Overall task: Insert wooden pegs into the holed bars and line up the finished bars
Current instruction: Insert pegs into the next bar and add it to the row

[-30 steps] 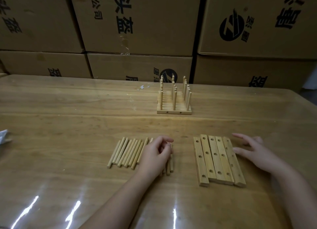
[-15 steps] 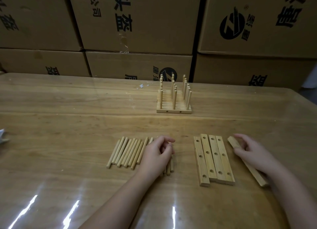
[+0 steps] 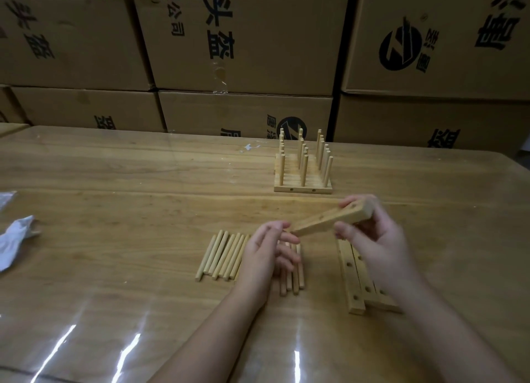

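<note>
My right hand (image 3: pixel 378 239) grips a holed wooden bar (image 3: pixel 329 217) and holds it tilted above the table, holes facing me. My left hand (image 3: pixel 266 253) is raised to the bar's left end, thumb and forefinger pinched together there on what looks like a wooden peg, mostly hidden by the fingers. Loose pegs (image 3: pixel 223 256) lie in a row on the table under and left of that hand. Three more holed bars (image 3: pixel 354 282) lie side by side below my right wrist, partly covered. Finished bars with upright pegs (image 3: pixel 302 167) stand lined up further back.
Stacked cardboard boxes (image 3: pixel 246 38) wall off the far side of the wooden table (image 3: pixel 143 182). A crumpled white wrapper (image 3: pixel 14 239) lies at the left edge. A shiny film covers the table top.
My right hand lifted the rightmost bar off the table and brought it up and left. My left hand rose from the peg row to the bar's left end.
</note>
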A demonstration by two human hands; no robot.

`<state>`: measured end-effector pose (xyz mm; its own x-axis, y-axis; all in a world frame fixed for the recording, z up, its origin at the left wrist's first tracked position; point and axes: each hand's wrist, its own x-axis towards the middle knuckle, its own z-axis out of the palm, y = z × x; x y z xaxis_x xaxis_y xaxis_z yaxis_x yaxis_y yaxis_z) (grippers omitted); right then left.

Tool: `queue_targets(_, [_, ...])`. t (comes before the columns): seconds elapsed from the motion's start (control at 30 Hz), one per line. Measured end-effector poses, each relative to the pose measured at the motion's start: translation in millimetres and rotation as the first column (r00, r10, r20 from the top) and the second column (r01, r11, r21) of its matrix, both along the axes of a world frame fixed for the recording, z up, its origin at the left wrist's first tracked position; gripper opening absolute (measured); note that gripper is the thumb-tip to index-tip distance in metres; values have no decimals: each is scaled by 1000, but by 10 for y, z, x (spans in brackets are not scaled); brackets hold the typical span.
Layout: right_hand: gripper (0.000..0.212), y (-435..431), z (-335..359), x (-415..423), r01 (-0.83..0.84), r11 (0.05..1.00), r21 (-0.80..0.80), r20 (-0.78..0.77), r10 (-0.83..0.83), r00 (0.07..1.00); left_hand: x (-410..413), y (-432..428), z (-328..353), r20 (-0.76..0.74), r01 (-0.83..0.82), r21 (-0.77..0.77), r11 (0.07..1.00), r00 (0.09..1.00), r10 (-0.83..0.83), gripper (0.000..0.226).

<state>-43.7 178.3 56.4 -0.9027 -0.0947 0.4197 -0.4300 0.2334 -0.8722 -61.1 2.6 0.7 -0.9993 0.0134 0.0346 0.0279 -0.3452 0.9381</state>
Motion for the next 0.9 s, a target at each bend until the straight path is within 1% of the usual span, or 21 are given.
queue_targets(0.03, [23, -66, -7, 28, 35, 988, 152, -171, -9, 985, -19, -14, 18, 42, 16, 66, 998, 999, -18, 33])
queue_targets(0.07, [23, -131, -34, 58, 76, 959, 272, -322, 16, 947, -37, -28, 31, 72, 55, 129, 990, 995, -65, 39])
queue_targets(0.1, [26, -194, -77, 88, 100, 933, 346, -423, 60, 904, -49, -51, 35, 78, 113, 174, 978, 989, -128, 41])
queue_targets(0.13, [29, -245, -125, 114, 101, 912, 397, -469, 107, 877, -55, -75, 37, 67, 167, 200, 965, 981, -183, 40])
queue_targets(0.17, [32, -290, -173, 142, 90, 898, 430, -481, 143, 865, -55, -99, 30, 53, 200, 209, 957, 975, -215, 38])
queue_targets(0.3, [38, -371, -353, 195, 113, 850, 514, -495, 186, 849, -53, -158, -1, 39, 208, 230, 951, 974, -222, 35])
queue_targets(0.37, [40, -381, -412, 186, 129, 848, 515, -489, 166, 856, -63, -160, -1, 51, 178, 242, 954, 979, -196, 33])
queue_targets(0.43, [47, -375, -480, 166, 207, 820, 534, -493, 103, 864, -88, -165, -20, 66, 142, 272, 952, 984, -166, 33])
queue_targets(0.5, [54, -371, -543, 170, 316, 749, 582, -467, -10, 884, -126, -190, -39, 82, 116, 306, 945, 986, -148, 32])
queue_targets(0.57, [49, -367, -587, 186, 366, 627, 688, -416, -73, 906, -166, -215, -60, 108, 88, 340, 936, 985, -132, 28])
queue_targets(0.63, [36, -395, -604, 210, 306, 493, 815, -322, -55, 945, -198, -236, -77, 117, 67, 388, 919, 986, -121, 25])
queue_targets(0.67, [34, -408, -611, 211, 257, 444, 858, -265, -47, 963, -208, -241, -82, 114, 67, 400, 914, 986, -122, 22])
queue_targets(0.7, [39, -418, -612, 204, 210, 414, 886, -208, -50, 977, -212, -242, -84, 106, 71, 399, 914, 987, -123, 23])
queue_targets(0.77, [52, -440, -611, 182, 189, 388, 902, -178, -65, 982, -218, -242, -80, 89, 79, 386, 919, 988, -122, 36])
queue_targets(0.8, [55, -447, -618, 176, 194, 382, 903, -179, -76, 981, -220, -240, -73, 83, 77, 387, 919, 989, -118, 38])
queue_targets(0.9, [53, -428, -621, 159, 218, 376, 901, -190, -110, 976, -213, -241, -50, 113, 58, 384, 921, 988, -109, 33])
